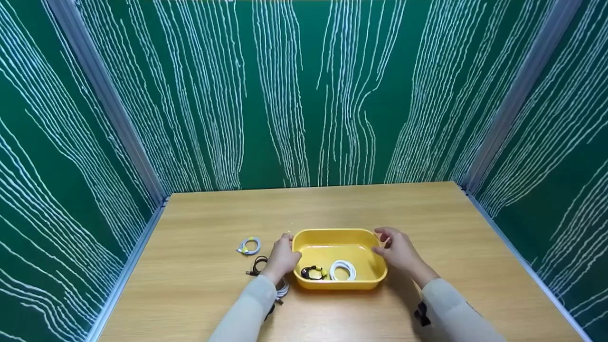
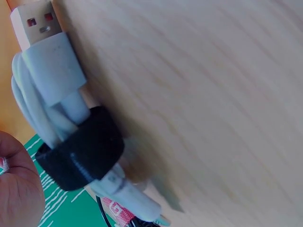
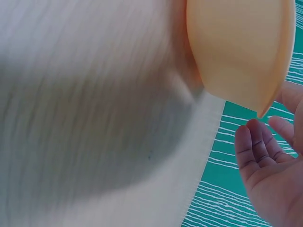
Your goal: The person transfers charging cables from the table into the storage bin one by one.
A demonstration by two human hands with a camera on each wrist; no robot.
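A yellow plastic tray [image 1: 337, 285] sits on the table, holding a white coiled cable [image 1: 343, 262] and a black coiled cable [image 1: 306, 274] with a yellow tie. My left hand [image 1: 283, 259] grips the tray's left rim, thumb over the edge; part of that hand [image 2: 19, 184] shows in the left wrist view. At the right rim is my right hand [image 1: 401, 251], fingers loosely bent and apart from the tray wall [image 3: 236, 52] in the right wrist view. A white USB cable [image 2: 54, 66] with a black strap lies close below the left wrist.
Left of the tray lie a white coiled cable [image 1: 250, 245] with yellow ties and a black cable [image 1: 260, 262]. Another pale cable [image 1: 282, 289] is partly hidden by the left forearm. Green walls with white lines [image 1: 275, 95] enclose the wooden table [image 1: 199, 228].
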